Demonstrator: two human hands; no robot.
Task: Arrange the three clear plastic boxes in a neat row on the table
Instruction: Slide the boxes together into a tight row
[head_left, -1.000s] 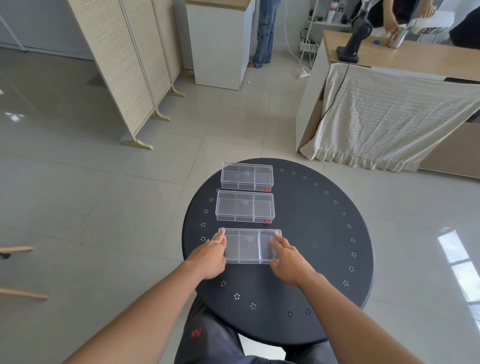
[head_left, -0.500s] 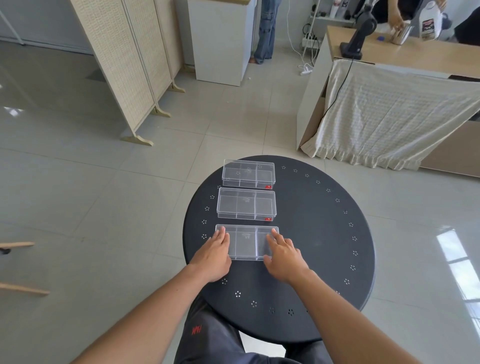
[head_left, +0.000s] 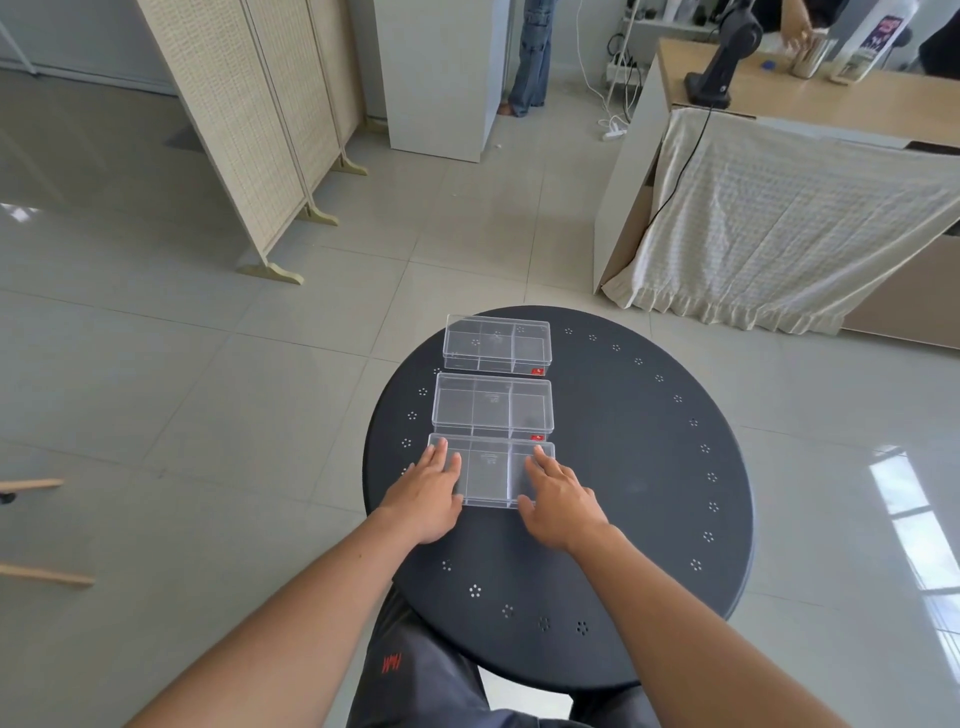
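Three clear plastic boxes lie one behind another on the left part of a round black table (head_left: 639, 467). The far box (head_left: 497, 344) sits near the table's back edge, the middle box (head_left: 492, 407) a small gap behind the near box (head_left: 488, 472). My left hand (head_left: 428, 493) rests flat on the near box's left end, fingers spread over its lid. My right hand (head_left: 558, 499) lies flat on its right end, thumb at the front edge. The near box's back edge almost touches the middle box.
The table's right half is bare black metal with a ring of small holes. Beyond it stand a folding screen (head_left: 249, 130), a white cabinet (head_left: 441, 73) and a counter draped with cloth (head_left: 769, 218). Other people stand at the back.
Both hands have slid the near box away from me, up against the middle box, and moved from its ends onto its lid.
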